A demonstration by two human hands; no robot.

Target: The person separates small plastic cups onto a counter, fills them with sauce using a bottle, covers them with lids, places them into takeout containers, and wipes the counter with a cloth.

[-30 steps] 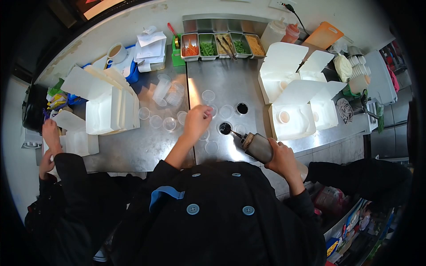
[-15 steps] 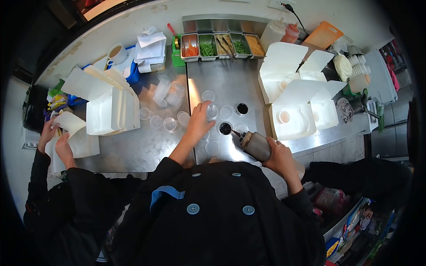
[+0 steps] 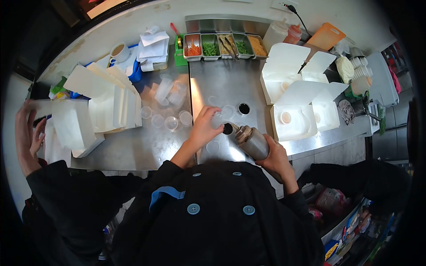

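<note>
My right hand [image 3: 276, 158] is wrapped round a squeeze bottle [image 3: 254, 144] of brownish contents, tilted so its nozzle points left. Just beyond the nozzle stands a small cup of dark sauce [image 3: 227, 128]. My left hand [image 3: 205, 129] curves around a clear plastic cup [image 3: 217, 118], thumb and fingers on either side, right beside the dark-filled one. Farther back sits a second cup with dark sauce [image 3: 244, 108]. Other clear cups, such as one clear cup [image 3: 228, 111], stand around them on the steel table [image 3: 222, 80].
Open white boxes [image 3: 293, 119] holding small cups stand at right. Steel trays of toppings [image 3: 224, 46] line the back. Loose clear cups [image 3: 171, 123] and stacked white boxes [image 3: 113, 108] lie left, where another person's hands [image 3: 27, 137] handle a white box [image 3: 73, 126].
My left hand has shifted slightly right and down, its thumb nearer the dark-filled cup. The bottle's nozzle has drawn back slightly to the right. The other person has raised and unfolded a white box.
</note>
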